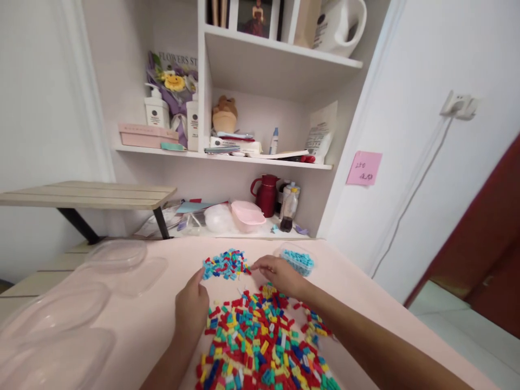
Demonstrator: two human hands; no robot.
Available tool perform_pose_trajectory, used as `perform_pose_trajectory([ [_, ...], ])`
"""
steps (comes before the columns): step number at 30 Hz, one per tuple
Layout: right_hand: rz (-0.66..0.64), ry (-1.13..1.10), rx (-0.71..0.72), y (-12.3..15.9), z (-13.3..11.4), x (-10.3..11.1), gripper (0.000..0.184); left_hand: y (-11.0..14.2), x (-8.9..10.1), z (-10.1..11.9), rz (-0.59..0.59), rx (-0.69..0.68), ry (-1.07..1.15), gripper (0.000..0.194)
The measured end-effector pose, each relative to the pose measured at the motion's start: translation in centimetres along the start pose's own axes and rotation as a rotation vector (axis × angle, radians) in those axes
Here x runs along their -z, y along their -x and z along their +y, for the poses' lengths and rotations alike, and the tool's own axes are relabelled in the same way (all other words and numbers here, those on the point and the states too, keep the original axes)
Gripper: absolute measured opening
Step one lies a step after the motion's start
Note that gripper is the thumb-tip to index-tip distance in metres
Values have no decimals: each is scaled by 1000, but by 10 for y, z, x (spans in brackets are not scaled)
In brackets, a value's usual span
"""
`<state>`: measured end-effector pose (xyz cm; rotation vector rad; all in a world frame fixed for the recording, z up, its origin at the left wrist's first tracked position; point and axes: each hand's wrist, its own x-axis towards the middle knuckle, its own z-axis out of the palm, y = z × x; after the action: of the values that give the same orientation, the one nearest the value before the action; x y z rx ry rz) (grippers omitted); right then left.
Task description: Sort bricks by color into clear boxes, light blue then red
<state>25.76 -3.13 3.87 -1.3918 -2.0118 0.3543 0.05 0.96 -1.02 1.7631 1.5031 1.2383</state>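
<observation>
Left grip (192, 300), right grip (280, 273), flanking small brick pile (226, 264), long axis sideways

"FLOWERS ST" on bouquet wrapping (179, 60); "250" on pink note (364, 168).

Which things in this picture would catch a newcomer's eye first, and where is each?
Probably the big heap of small multicoloured plastic bricks, spread across the pale pink tabletop nearest the viewer. Next, the smaller, mostly blue brick pile beyond it, between two bare hands. Then perhaps the dark red jug with a handle, standing on the white shelf behind.
</observation>
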Motion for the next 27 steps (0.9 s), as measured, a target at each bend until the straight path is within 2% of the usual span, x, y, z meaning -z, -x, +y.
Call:
perform_pose_trajectory([
  [3, 50, 163, 16, -30, -6, -6, 31, 1, -3, 0, 75, 23, 121, 55],
  [7, -58, 313, 59, -74, -20, -33, 27, 0, -6, 1, 220, 60, 151, 55],
  [10, -161, 272, 71, -102, -32, -60, 37, 0, -6, 1, 250, 81, 188, 51],
  [14, -314, 187, 51, -123, -31, -85, 33, 2, -3, 2, 242, 85, 225, 46],
  [19, -319, 104, 156, -109, -10, -85, 30, 4, -1, 3, 182, -24, 150, 43],
  [21, -321, 100, 185, -91, -6, -78, 32, 3, 0, 2, 164, -45, 119, 43],
  [27, -329, 110, 142, -32, -11, -52, 39, 0, -1, -2, 156, -100, 92, 43],
])
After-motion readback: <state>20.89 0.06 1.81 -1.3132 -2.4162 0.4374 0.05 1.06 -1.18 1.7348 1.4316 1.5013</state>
